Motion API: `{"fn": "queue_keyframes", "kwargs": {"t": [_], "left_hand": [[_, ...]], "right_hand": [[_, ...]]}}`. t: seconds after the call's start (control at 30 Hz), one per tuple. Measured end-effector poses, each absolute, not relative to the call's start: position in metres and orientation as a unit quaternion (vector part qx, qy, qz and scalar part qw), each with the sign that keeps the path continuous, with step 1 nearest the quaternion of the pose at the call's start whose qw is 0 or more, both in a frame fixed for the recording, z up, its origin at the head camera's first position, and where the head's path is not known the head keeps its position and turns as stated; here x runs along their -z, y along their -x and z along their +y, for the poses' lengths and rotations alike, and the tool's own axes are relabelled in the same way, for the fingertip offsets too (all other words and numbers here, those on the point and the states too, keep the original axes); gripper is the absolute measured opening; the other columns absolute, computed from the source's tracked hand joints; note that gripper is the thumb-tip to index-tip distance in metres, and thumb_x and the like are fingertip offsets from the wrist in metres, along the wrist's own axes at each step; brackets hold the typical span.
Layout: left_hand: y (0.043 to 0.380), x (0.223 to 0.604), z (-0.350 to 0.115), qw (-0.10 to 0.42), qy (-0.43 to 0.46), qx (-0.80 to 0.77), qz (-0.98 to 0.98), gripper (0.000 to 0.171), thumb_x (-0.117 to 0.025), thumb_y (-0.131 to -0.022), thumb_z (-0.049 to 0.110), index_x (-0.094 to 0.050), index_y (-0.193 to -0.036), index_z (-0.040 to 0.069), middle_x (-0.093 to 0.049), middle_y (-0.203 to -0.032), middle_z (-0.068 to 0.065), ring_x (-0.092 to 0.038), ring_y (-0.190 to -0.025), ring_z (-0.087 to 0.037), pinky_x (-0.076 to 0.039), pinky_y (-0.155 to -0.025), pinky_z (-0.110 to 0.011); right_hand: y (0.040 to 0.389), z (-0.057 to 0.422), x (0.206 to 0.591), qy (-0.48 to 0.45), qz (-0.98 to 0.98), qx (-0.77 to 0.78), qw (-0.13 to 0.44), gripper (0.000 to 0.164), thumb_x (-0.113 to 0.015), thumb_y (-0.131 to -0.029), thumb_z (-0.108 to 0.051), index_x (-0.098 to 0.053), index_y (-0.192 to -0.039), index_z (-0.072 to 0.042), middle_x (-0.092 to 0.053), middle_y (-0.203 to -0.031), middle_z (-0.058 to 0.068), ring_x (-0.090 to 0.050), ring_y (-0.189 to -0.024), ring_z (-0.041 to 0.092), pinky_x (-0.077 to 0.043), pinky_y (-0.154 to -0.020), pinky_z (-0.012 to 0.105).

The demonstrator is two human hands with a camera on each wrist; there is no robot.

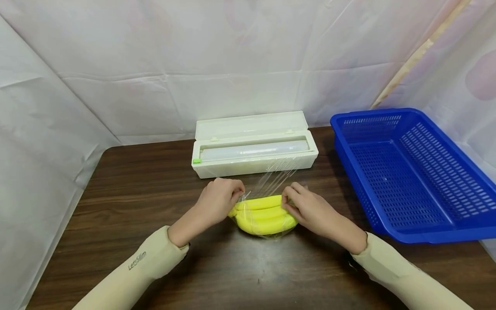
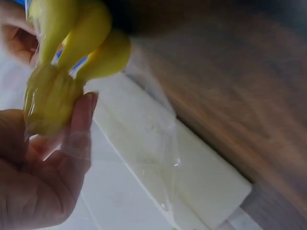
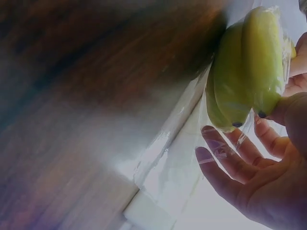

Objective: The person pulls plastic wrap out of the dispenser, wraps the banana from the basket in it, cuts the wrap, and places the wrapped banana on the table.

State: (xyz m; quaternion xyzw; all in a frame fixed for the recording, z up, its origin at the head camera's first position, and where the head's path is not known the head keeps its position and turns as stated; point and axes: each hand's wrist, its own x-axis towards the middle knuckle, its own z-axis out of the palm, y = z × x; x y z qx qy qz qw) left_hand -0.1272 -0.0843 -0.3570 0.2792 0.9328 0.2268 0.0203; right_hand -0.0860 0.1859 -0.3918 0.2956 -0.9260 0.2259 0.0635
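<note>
A bunch of yellow bananas (image 1: pixel 265 217) is partly wrapped in clear cling film (image 1: pixel 277 174), which stretches from it toward the white dispenser box. My left hand (image 1: pixel 220 199) holds the stem end; in the left wrist view the thumb and a finger (image 2: pixel 82 117) lie on either side of the film-covered stem (image 2: pixel 53 98). At the opposite end, my right hand (image 1: pixel 310 209) grips the banana tips through the film. The right wrist view shows its thumb against one tip and the other fingers (image 3: pixel 225 153) curved under the film. Whether the bananas touch the table cannot be told.
Behind the bananas stands the white box (image 1: pixel 255 165), lid raised, with a film roll (image 1: pixel 253 150) inside. A blue perforated basket (image 1: pixel 350 172) sits at the right of the dark wooden table (image 1: pixel 147 198). White sheeting (image 1: pixel 232 56) hangs behind and at the sides.
</note>
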Motion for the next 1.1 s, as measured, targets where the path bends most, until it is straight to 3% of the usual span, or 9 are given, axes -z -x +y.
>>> {"fn": "queue_keyframes", "kwargs": {"t": [0.17, 0.37, 0.47, 0.6, 0.7, 0.83, 1.1], "left_hand": [[0.140, 0.346, -0.082, 0.112, -0.261, -0.204, 0.937, 0.015, -0.071, -0.095, -0.001, -0.082, -0.092, 0.007, -0.078, -0.090, -0.005, -0.068, -0.075, -0.017, -0.059, -0.070, -0.035], [0.150, 0.340, -0.083, 0.189, -0.253, -0.211, 0.925, 0.025, -0.069, -0.086, -0.010, -0.075, -0.105, 0.007, -0.071, -0.087, -0.008, -0.054, -0.065, -0.017, -0.043, -0.059, -0.027], [0.152, 0.338, -0.086, 0.220, -0.245, -0.228, 0.916, 0.025, -0.068, -0.085, -0.013, -0.076, -0.095, 0.009, -0.069, -0.084, -0.006, -0.053, -0.071, -0.016, -0.041, -0.059, -0.024], [0.154, 0.337, -0.089, 0.241, -0.244, -0.240, 0.908, 0.036, -0.062, -0.089, -0.014, -0.080, -0.074, 0.013, -0.077, -0.091, -0.003, -0.048, -0.070, -0.013, -0.036, -0.056, -0.021], [0.153, 0.338, -0.091, 0.246, -0.249, -0.243, 0.905, 0.045, -0.053, -0.088, -0.018, -0.082, -0.069, 0.012, -0.080, -0.091, -0.002, -0.037, -0.062, -0.011, -0.029, -0.052, -0.020], [0.153, 0.340, -0.095, 0.244, -0.267, -0.243, 0.900, 0.047, -0.048, -0.085, -0.018, -0.083, -0.072, 0.011, -0.080, -0.087, -0.001, -0.040, -0.061, -0.007, -0.032, -0.053, -0.019], [0.155, 0.346, -0.114, 0.280, -0.280, -0.304, 0.866, 0.040, -0.046, -0.098, -0.008, -0.082, -0.089, 0.007, -0.076, -0.089, -0.003, -0.043, -0.054, -0.005, -0.039, -0.054, -0.021]], "right_hand": [[0.089, 0.184, 0.389, -0.288, -0.926, -0.239, 0.049, 0.017, -0.075, -0.098, -0.006, -0.059, -0.098, -0.012, -0.054, -0.093, 0.000, -0.056, -0.077, 0.011, -0.052, -0.063, 0.027], [0.091, 0.182, 0.389, -0.279, -0.928, -0.239, 0.056, 0.022, -0.078, -0.096, -0.005, -0.058, -0.097, -0.012, -0.058, -0.091, 0.000, -0.059, -0.081, 0.015, -0.053, -0.066, 0.030], [0.092, 0.181, 0.389, -0.285, -0.925, -0.245, 0.062, 0.020, -0.078, -0.095, -0.002, -0.061, -0.094, -0.013, -0.063, -0.091, 0.001, -0.062, -0.082, 0.015, -0.055, -0.068, 0.032], [0.093, 0.181, 0.389, -0.297, -0.917, -0.256, 0.072, 0.014, -0.078, -0.093, 0.002, -0.069, -0.095, -0.009, -0.071, -0.098, 0.005, -0.068, -0.090, 0.020, -0.059, -0.076, 0.037], [0.092, 0.182, 0.391, -0.304, -0.914, -0.255, 0.078, 0.011, -0.077, -0.093, 0.004, -0.073, -0.095, -0.006, -0.074, -0.103, 0.009, -0.072, -0.099, 0.027, -0.061, -0.082, 0.040], [0.089, 0.185, 0.391, -0.306, -0.915, -0.250, 0.083, 0.009, -0.076, -0.093, 0.004, -0.076, -0.096, -0.004, -0.075, -0.110, 0.016, -0.073, -0.108, 0.033, -0.062, -0.086, 0.043], [0.081, 0.195, 0.393, -0.285, -0.927, -0.234, 0.069, 0.012, -0.071, -0.102, -0.012, -0.080, -0.107, -0.005, -0.074, -0.124, 0.017, -0.072, -0.114, 0.033, -0.061, -0.090, 0.047]]}}
